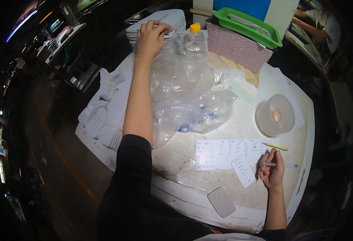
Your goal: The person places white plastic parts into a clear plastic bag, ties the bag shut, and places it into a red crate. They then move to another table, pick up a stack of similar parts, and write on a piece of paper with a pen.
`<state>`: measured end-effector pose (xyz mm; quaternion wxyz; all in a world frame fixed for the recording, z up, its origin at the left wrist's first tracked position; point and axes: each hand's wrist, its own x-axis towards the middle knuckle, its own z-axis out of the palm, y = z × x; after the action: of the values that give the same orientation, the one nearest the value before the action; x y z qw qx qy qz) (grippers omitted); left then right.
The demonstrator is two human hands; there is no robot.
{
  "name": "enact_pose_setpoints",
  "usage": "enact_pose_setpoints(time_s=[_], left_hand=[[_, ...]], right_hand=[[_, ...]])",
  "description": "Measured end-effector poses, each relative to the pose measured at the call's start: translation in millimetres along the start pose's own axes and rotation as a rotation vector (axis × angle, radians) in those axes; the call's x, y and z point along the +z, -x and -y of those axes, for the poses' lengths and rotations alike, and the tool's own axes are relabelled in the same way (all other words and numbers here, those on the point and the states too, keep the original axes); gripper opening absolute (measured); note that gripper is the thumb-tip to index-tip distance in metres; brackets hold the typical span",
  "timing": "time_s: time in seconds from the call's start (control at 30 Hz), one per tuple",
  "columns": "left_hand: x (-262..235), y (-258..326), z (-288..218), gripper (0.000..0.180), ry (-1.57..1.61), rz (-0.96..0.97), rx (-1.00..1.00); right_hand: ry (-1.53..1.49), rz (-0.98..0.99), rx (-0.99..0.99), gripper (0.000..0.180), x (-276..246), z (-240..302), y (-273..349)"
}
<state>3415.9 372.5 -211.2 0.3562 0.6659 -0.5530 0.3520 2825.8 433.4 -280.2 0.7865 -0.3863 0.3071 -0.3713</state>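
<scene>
Head view: from my end, the right hand (272, 172) has its fingers curled snugly round a pen (285, 165), right by the paper sheet (212, 156); can't tell if the tip's touching it. Left hand (148, 42) is on the far stack of pale cutouts (174, 19), fingers bent, slightly apart, and I can't tell if they're gripping any. Writing-wise: handwritten columns on the sheet, several handwritten lines on the white tag (243, 170) overlapping it, and blue print on the clear plastic bag (196, 102), too crumpled to read.
</scene>
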Motion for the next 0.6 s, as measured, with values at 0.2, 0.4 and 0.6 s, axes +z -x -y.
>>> enact_pose_setpoints(time_s=[0.2,0.4,0.6], left_hand=[[-12.3,2.6,-3.2,0.022,-0.025,0.096,-0.104],[-21.6,1.3,0.1,0.025,-0.003,0.158,-0.118],[-10.8,-1.6,7.4,0.022,0.034,0.158,-0.173]], right_hand=[[0.025,-0.006,-0.011,0.041,1.9,-0.9,0.0],[0.013,0.003,-0.007,0.042,1.0,-0.4,0.3],[0.012,0.004,-0.004,0.042,0.3,-0.1,0.1]])
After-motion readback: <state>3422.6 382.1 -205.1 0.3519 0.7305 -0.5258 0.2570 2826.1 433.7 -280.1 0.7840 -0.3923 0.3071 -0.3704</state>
